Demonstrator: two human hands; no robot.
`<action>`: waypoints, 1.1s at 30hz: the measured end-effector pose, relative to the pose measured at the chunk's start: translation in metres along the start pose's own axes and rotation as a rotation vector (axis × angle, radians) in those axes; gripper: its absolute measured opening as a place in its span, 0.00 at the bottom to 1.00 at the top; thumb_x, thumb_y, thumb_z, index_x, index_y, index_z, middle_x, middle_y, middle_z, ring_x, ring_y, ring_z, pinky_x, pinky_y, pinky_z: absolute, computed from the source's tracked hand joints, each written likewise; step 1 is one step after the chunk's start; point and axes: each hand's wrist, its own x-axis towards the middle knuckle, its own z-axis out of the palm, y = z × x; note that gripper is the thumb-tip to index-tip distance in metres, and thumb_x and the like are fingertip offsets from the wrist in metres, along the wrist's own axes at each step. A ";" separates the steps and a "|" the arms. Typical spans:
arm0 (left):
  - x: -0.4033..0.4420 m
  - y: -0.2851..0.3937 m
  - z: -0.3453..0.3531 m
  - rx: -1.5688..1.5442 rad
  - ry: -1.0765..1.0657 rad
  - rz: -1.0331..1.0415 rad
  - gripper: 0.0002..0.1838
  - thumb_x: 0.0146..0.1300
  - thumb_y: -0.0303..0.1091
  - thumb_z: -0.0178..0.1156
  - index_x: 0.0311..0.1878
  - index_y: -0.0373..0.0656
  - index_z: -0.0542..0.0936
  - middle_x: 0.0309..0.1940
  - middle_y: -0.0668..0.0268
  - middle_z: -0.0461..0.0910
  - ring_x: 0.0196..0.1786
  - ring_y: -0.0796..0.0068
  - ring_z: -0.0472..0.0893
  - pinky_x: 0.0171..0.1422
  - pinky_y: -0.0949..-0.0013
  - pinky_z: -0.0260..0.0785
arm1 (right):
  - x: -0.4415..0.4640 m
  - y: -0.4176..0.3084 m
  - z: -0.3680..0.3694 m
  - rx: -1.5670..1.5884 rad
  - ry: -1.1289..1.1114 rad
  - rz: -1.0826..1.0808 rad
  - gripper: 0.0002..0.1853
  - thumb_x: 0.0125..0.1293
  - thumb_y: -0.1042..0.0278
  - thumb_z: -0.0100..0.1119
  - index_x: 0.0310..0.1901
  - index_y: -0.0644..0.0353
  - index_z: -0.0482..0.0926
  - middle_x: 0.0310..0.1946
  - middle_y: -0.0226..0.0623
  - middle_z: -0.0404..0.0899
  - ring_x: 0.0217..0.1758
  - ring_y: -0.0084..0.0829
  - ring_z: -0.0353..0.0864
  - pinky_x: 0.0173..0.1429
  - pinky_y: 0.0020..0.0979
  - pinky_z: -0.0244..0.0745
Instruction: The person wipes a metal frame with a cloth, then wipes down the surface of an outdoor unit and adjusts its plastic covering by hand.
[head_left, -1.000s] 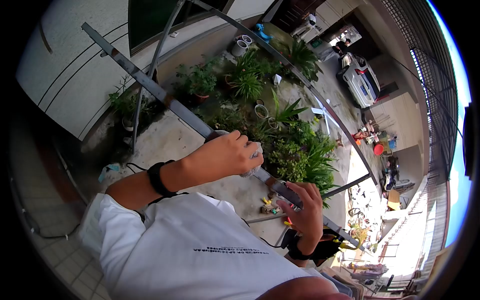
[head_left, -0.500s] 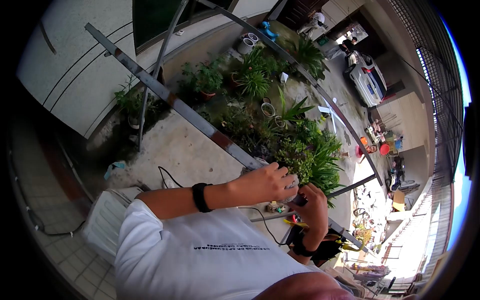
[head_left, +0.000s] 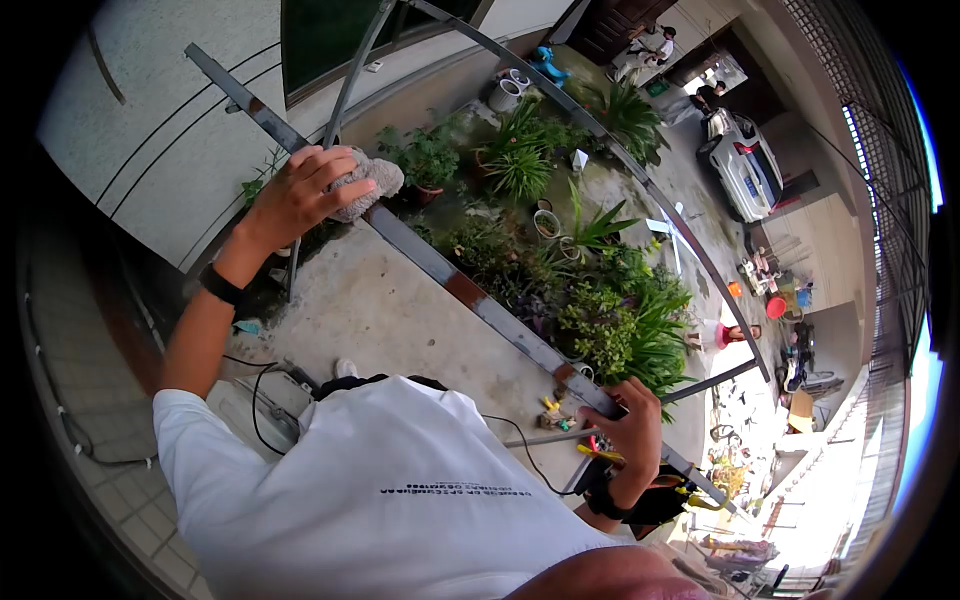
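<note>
A long grey metal bar (head_left: 415, 248) with rusty brown patches runs diagonally from upper left to lower right in the head view. My left hand (head_left: 310, 195) is closed round a grey fluffy cloth (head_left: 360, 187), which lies against the bar's upper part. Lower down on the same bar is my right hand (head_left: 632, 425), with its fingers curled over the edge and its thumb against the side. The bar's surface under the cloth is hidden.
A curved metal frame (head_left: 600, 130) rises beyond the bar, around potted plants (head_left: 520, 150). Below lie a white plastic stool (head_left: 265, 400), a black cable and yellow-handled tools. People and a white car (head_left: 742, 170) are in the background.
My left hand and the cloth first slid down the bar to my right hand, then moved far up to its upper left. My right hand's fingers, apart at first, now curl over the bar.
</note>
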 end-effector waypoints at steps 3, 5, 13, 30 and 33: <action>-0.032 -0.065 -0.005 0.134 -0.041 -0.099 0.33 0.62 0.20 0.62 0.70 0.53 0.69 0.60 0.63 0.74 0.69 0.61 0.74 0.75 0.54 0.66 | -0.007 0.005 0.010 -0.017 0.073 0.036 0.20 0.41 0.66 0.84 0.35 0.62 0.84 0.28 0.37 0.77 0.33 0.42 0.77 0.40 0.38 0.73; -0.052 -0.106 -0.007 0.220 -0.077 -0.157 0.33 0.62 0.19 0.62 0.71 0.50 0.69 0.63 0.62 0.74 0.70 0.60 0.74 0.77 0.53 0.65 | -0.010 0.003 0.012 0.006 0.098 0.051 0.20 0.41 0.67 0.84 0.36 0.63 0.85 0.28 0.37 0.77 0.34 0.41 0.77 0.41 0.38 0.73; -0.085 -0.153 0.029 0.198 0.188 -0.500 0.43 0.52 0.17 0.70 0.73 0.48 0.68 0.71 0.59 0.69 0.74 0.52 0.69 0.80 0.51 0.63 | -0.015 -0.006 0.015 -0.034 0.173 0.099 0.20 0.42 0.70 0.83 0.38 0.63 0.86 0.28 0.38 0.76 0.33 0.41 0.76 0.39 0.39 0.72; -0.036 0.007 0.031 -0.222 0.452 -0.525 0.38 0.46 0.09 0.58 0.66 0.42 0.78 0.64 0.55 0.74 0.76 0.45 0.67 0.78 0.45 0.61 | -0.011 -0.015 0.016 -0.141 0.202 0.100 0.18 0.42 0.71 0.83 0.35 0.65 0.85 0.27 0.39 0.77 0.28 0.41 0.78 0.36 0.37 0.74; -0.026 0.036 0.026 -0.318 0.385 -0.338 0.35 0.47 0.16 0.65 0.63 0.45 0.80 0.61 0.59 0.75 0.74 0.47 0.69 0.74 0.44 0.64 | -0.012 -0.015 0.015 -0.166 0.181 0.125 0.19 0.43 0.72 0.82 0.37 0.65 0.84 0.27 0.39 0.78 0.28 0.41 0.78 0.37 0.37 0.75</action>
